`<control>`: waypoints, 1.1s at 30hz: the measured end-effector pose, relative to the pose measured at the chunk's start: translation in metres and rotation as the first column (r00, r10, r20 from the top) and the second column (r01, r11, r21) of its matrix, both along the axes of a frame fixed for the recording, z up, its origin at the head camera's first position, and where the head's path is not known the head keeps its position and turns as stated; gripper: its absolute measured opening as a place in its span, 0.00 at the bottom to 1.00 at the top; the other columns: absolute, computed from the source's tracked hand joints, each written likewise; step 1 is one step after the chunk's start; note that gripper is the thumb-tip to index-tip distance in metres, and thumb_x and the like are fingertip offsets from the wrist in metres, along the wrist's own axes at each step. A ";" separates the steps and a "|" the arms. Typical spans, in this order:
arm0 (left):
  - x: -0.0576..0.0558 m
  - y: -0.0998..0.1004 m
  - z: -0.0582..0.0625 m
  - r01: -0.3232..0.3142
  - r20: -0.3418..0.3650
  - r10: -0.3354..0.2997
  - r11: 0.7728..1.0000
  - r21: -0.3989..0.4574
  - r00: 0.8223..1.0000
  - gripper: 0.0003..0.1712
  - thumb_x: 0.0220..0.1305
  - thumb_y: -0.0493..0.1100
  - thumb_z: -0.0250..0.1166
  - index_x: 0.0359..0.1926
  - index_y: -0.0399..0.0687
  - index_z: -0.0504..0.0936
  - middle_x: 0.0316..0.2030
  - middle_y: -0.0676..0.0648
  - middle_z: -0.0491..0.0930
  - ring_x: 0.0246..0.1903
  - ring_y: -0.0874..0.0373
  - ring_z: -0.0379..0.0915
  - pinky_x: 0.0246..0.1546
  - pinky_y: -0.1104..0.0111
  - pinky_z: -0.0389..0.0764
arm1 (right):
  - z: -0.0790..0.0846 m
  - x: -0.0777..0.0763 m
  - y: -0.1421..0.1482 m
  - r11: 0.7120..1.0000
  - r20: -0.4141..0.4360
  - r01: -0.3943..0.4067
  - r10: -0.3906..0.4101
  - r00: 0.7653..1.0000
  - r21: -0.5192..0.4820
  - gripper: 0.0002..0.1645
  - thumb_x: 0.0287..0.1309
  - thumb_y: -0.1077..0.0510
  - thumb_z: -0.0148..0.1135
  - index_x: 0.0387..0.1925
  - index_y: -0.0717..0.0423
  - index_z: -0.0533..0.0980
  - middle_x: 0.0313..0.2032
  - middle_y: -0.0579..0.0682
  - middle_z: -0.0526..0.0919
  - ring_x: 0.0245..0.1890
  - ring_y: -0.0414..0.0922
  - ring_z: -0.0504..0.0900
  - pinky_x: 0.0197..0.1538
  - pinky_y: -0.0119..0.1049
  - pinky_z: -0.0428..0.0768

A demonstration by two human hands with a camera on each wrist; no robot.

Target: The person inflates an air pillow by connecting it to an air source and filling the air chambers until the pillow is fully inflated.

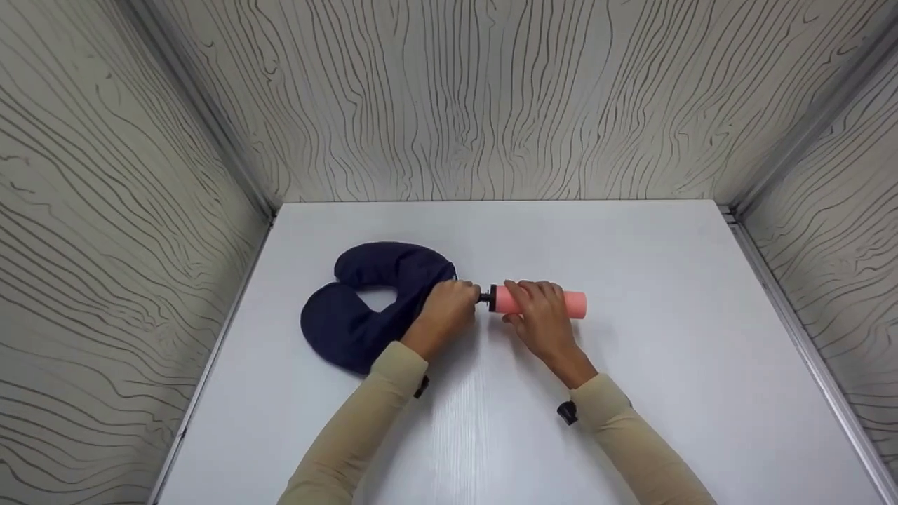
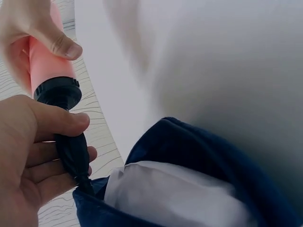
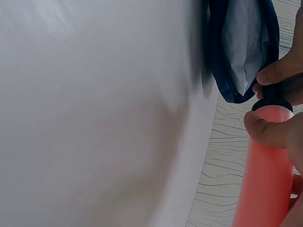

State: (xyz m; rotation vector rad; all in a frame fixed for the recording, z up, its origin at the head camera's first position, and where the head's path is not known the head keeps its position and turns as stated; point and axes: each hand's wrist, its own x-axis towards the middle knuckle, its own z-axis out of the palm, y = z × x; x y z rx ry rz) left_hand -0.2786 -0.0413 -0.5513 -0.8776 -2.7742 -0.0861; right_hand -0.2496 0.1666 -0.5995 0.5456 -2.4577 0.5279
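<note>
A navy U-shaped neck pillow [image 1: 344, 333] lies on the white table, its curve towards the right. A pink hand pump [image 1: 575, 304] with a black end cap [image 2: 59, 90] is beside it, pointing at the pillow. My left hand [image 1: 451, 307] pinches the pump's black tapered nozzle [image 2: 71, 153] between thumb and fingers, right at the pillow's edge. In the left wrist view the navy cover gapes there, showing a whitish inner bladder [image 2: 170, 196]; the nozzle's tip is hidden at the cover's rim. My right hand [image 1: 544, 319] grips the pink barrel near the cap, thumb along its side.
The white table [image 1: 666, 280] reaches back to a wood-grain patterned wall [image 1: 456, 105]. Similar panels stand at left and right, with grey metal framing along the corners. A small black wrist device [image 1: 567, 412] sits by the right cuff.
</note>
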 end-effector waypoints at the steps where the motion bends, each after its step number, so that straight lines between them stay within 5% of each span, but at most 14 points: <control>1: 0.000 0.000 0.000 -0.003 0.005 0.003 1.000 0.002 1.000 0.03 0.58 0.33 0.72 0.34 0.43 0.88 0.32 0.46 0.89 0.32 0.50 0.88 0.36 0.58 0.88 | -0.001 0.000 0.002 1.000 0.008 -0.001 0.001 1.000 -0.005 0.41 0.43 0.59 0.89 0.62 0.56 0.82 0.49 0.59 0.88 0.50 0.61 0.84 0.59 0.58 0.80; 17: -0.010 -0.021 0.003 -0.055 0.011 0.055 0.998 0.021 0.998 0.03 0.63 0.34 0.71 0.37 0.42 0.89 0.33 0.45 0.90 0.34 0.48 0.89 0.36 0.58 0.89 | 0.000 -0.001 0.060 0.998 0.092 0.064 -0.064 0.994 0.001 0.43 0.45 0.57 0.88 0.65 0.53 0.81 0.54 0.59 0.87 0.57 0.61 0.83 0.67 0.60 0.76; 23: -0.004 -0.005 0.000 -0.003 -0.024 0.004 1.000 0.010 1.000 0.04 0.59 0.32 0.71 0.31 0.43 0.89 0.28 0.46 0.88 0.31 0.51 0.88 0.34 0.60 0.88 | -0.003 -0.002 0.038 0.998 0.068 0.019 -0.023 0.997 0.061 0.42 0.49 0.56 0.86 0.66 0.57 0.79 0.54 0.60 0.87 0.54 0.62 0.81 0.63 0.59 0.77; 33: -0.001 0.011 -0.001 -0.014 0.002 0.014 1.000 -0.001 1.000 0.03 0.59 0.33 0.72 0.34 0.44 0.89 0.30 0.46 0.89 0.32 0.52 0.88 0.36 0.60 0.88 | -0.006 -0.006 0.012 0.995 -0.031 -0.024 0.027 0.999 0.096 0.42 0.47 0.55 0.87 0.63 0.60 0.79 0.51 0.61 0.86 0.51 0.61 0.82 0.60 0.58 0.77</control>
